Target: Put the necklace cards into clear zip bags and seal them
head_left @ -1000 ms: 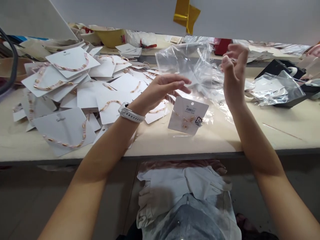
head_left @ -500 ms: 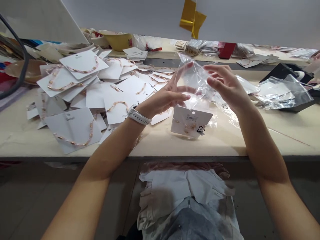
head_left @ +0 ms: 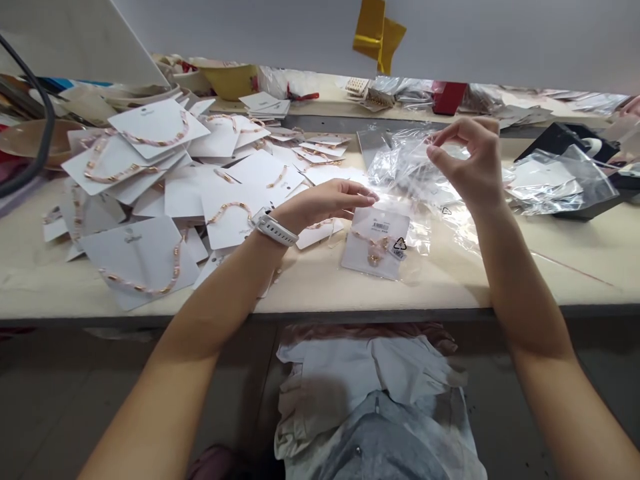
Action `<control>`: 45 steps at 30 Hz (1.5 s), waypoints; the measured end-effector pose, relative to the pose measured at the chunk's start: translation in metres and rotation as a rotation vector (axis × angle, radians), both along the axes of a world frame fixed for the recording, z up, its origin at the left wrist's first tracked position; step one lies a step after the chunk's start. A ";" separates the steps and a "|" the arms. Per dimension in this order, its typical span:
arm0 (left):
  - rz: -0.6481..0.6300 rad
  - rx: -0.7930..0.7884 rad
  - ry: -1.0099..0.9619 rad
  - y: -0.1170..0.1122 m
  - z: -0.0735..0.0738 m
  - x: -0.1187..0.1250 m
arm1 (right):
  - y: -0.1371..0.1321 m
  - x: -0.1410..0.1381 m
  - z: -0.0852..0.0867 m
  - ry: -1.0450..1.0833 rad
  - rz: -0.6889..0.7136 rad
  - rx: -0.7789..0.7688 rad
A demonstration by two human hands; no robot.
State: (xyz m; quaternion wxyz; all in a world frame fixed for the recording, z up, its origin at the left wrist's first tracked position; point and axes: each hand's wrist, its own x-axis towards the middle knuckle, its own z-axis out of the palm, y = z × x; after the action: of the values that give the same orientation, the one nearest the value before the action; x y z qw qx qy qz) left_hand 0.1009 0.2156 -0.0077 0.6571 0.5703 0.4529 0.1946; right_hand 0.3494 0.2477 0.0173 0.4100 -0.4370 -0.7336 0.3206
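The hands are apart: a soft, slippery clear plastic bag (head_left: 407, 163) is pinched at its thin edge by the right hand (head_left: 467, 160), while the open left hand (head_left: 320, 207) is held near a jewellery card (head_left: 375, 243) on the surface (head_left: 575, 260).

Yellow tape (head_left: 379, 35) hangs left of a red box (head_left: 449, 98).

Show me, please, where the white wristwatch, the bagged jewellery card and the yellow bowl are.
White wristwatch (head_left: 274, 230): head view, on the strap.
Bagged jewellery card (head_left: 356, 257): head view, on the card's lower left area, through the plastic.
Yellow bowl (head_left: 229, 80): head view, on its outer wall.
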 end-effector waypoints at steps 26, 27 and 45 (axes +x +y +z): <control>-0.227 -0.026 -0.193 -0.004 0.001 -0.004 | 0.008 -0.002 -0.002 -0.037 -0.278 -0.578; -0.202 0.013 -0.192 -0.004 0.001 -0.003 | 0.008 -0.004 -0.001 -0.026 -0.278 -0.678; 0.202 0.361 -0.141 -0.006 0.003 0.004 | -0.002 0.001 0.011 0.216 -0.075 -0.394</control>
State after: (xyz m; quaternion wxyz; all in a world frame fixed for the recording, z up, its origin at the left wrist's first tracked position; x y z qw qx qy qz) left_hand 0.1049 0.2098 -0.0051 0.5514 0.6156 0.4185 0.3766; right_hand 0.3504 0.2457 0.0288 0.4047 -0.4987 -0.5918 0.4872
